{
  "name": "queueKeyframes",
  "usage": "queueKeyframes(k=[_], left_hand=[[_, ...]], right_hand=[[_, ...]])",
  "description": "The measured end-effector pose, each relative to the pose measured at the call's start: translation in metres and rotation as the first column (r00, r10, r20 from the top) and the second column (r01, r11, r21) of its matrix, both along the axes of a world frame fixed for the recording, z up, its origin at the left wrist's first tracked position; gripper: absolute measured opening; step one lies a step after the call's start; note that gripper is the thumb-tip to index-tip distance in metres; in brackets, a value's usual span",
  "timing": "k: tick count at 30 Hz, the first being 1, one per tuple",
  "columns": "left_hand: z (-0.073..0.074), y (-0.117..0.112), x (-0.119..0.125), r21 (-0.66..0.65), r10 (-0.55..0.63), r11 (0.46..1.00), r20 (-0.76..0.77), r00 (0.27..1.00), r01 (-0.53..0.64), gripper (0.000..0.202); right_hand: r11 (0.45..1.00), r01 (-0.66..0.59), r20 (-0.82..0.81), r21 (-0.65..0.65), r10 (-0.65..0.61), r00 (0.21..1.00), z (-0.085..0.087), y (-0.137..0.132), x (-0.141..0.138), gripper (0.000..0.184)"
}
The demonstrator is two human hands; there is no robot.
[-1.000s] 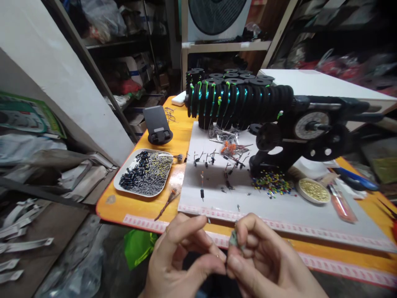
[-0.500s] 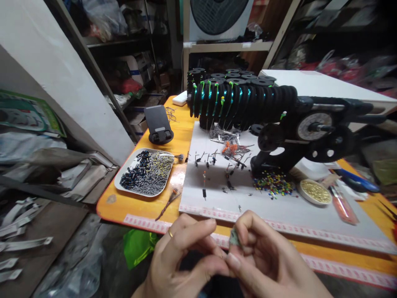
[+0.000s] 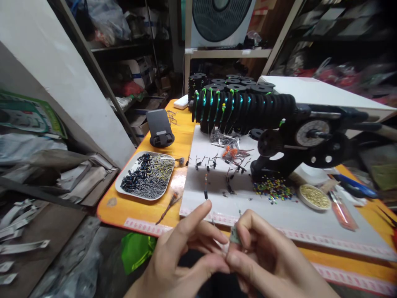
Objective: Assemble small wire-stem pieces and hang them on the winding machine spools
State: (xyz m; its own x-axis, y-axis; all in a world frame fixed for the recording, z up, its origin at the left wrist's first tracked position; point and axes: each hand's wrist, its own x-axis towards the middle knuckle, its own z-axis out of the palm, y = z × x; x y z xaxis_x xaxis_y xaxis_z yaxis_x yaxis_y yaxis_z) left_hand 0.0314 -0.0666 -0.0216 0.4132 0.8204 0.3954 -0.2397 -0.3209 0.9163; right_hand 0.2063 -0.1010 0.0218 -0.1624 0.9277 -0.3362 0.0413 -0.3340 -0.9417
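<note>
My left hand is at the table's front edge, its index finger raised and its thumb and other fingers closed at the fingertips of my right hand. What they pinch is too small to make out. A thin, dark tip shows by the left fingers. A small grey-green piece shows at my right thumb and index finger; I cannot tell whether it is held or wrapped on a finger. Just beyond the hands, a small black cylinder with a thin stem lies on the grey board.
A white tray of small dark and grey cylinders stands left. Behind the board's middle is a black rotary rack with green-threaded rollers. Colored beads, a dish of gold pieces and a phone stand are around.
My left index finger has lifted and straightened, pointing up and away from the right hand. The fingertips of both hands stay together. The view has shifted slightly.
</note>
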Motion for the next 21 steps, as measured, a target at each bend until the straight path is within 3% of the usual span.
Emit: queueKeyframes(k=[3,6,13,16,21], left_hand=[[0.002,0.001,0.0,-0.047,0.007,0.999,-0.021,1.0,-0.008,0.075],[0.003,0.002,0.0,-0.118,0.033,0.992,-0.042,0.999,-0.038,0.072],[-0.007,0.002,0.009,-0.229,0.162,0.963,0.059,0.985,-0.144,0.048],[-0.013,0.001,0.014,-0.265,0.183,0.954,0.152,0.971,-0.138,0.052],[-0.013,0.002,0.017,-0.259,0.169,0.961,0.265,0.949,-0.1,0.058]], right_hand=[[0.991,-0.062,0.183,0.118,0.04,0.982,-0.002,0.0,0.004,0.034],[0.986,-0.09,0.231,0.138,0.056,0.971,-0.001,0.002,0.003,0.031],[0.991,0.045,0.018,0.124,-0.047,0.999,-0.01,0.014,-0.003,0.032],[0.992,0.105,-0.12,0.077,-0.095,0.988,-0.015,0.016,-0.007,0.033],[0.947,0.322,-0.304,-0.013,-0.31,0.901,-0.019,0.013,-0.02,0.039]])
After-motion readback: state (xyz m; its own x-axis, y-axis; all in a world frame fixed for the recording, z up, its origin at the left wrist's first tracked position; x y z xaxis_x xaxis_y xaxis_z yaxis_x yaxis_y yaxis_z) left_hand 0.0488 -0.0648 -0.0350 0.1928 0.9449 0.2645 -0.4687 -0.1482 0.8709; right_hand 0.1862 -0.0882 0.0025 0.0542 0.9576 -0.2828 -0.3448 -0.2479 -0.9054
